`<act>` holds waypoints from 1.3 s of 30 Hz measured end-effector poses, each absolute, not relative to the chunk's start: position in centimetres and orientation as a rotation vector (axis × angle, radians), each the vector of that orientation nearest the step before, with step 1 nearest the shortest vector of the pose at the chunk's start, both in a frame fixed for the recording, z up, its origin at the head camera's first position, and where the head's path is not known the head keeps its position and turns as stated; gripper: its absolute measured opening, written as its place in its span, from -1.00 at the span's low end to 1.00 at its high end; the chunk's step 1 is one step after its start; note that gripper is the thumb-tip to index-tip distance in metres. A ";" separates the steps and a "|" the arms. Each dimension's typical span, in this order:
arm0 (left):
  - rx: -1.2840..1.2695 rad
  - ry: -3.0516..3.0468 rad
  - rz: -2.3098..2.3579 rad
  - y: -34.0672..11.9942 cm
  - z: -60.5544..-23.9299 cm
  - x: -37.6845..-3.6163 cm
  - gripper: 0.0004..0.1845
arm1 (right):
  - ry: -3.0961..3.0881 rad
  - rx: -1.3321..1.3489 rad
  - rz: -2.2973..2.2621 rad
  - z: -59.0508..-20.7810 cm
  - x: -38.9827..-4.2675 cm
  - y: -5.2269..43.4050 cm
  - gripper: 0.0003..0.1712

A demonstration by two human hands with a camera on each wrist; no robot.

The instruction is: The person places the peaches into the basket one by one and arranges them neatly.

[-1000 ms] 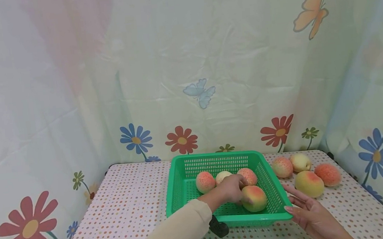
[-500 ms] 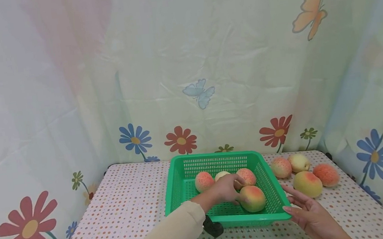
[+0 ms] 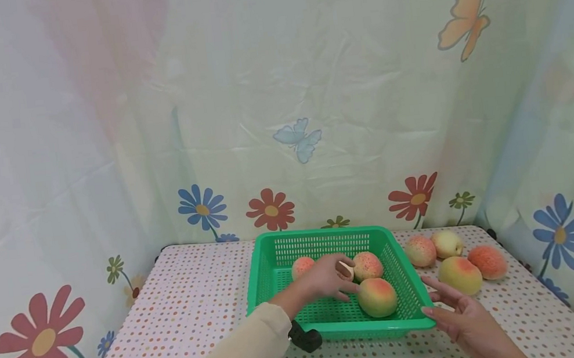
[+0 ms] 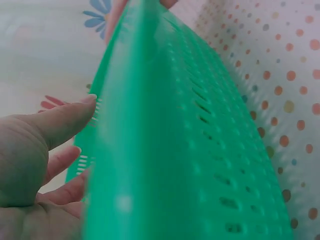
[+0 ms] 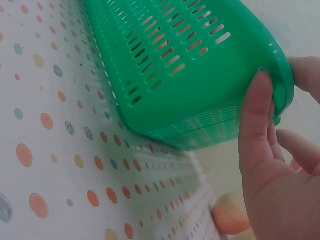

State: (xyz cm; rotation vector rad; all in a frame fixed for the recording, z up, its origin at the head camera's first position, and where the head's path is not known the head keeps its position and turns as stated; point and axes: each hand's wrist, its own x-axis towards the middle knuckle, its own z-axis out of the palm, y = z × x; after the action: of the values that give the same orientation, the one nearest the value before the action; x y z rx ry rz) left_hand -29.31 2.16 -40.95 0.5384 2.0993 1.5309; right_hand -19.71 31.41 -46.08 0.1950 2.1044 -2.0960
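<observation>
A green plastic basket stands on the table and holds several fruits. Over its middle my left hand hovers with spread, loosely bent fingers and nothing in its grasp. Just right of those fingers lies a large yellow-red peach, with a speckled pink peach behind it. Another pink peach is partly covered by the hand, and a pale fruit shows between the fingers. My right hand holds the basket's front right corner; in the right wrist view its thumb presses the outer wall below the rim.
Right of the basket several more fruits lie on the dotted tablecloth: a speckled peach, a pale yellow pear, a yellow-red peach and a red peach. A flowered curtain hangs behind the table.
My left hand has come off the large peach and moved left, its fingers spreading. The peach rests in the basket's front right part. The right hand keeps its place at the corner.
</observation>
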 end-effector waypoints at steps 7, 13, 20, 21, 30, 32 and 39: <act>0.552 2.083 1.572 1.0 -40.8 -29.3 -0.39 | 2.238 0.271 -1.954 -45.2 -19.7 30.9 -0.06; 0.548 2.086 1.629 -0.1 -40.7 -29.0 -0.43 | 2.296 0.311 -1.898 -44.7 -19.7 30.8 -0.04; 0.536 2.139 1.669 -1.6 -40.6 -28.3 -0.44 | 2.413 0.338 -1.748 -44.4 -19.7 30.9 0.00; 0.530 2.146 1.676 -1.8 -40.6 -28.2 -0.45 | 2.425 0.342 -1.735 -44.4 -19.7 30.9 0.01; 0.547 2.197 1.710 -4.0 -41.1 -27.2 -0.49 | 2.540 0.351 -1.652 -44.0 -19.8 30.9 0.09; 0.563 2.237 1.703 -4.6 -41.2 -26.9 -0.53 | 2.552 0.348 -1.663 -44.0 -19.7 30.8 0.08; 0.609 2.434 1.631 -6.5 -41.8 -26.0 -0.49 | 2.655 0.348 -1.680 -43.7 -19.8 30.7 0.02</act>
State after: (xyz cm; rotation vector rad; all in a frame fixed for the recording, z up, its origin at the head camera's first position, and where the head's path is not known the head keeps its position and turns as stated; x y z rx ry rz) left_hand -25.99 -6.53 -41.77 0.6087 2.4342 1.6314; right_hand -19.76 30.74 -43.74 0.3478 2.6547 -1.6803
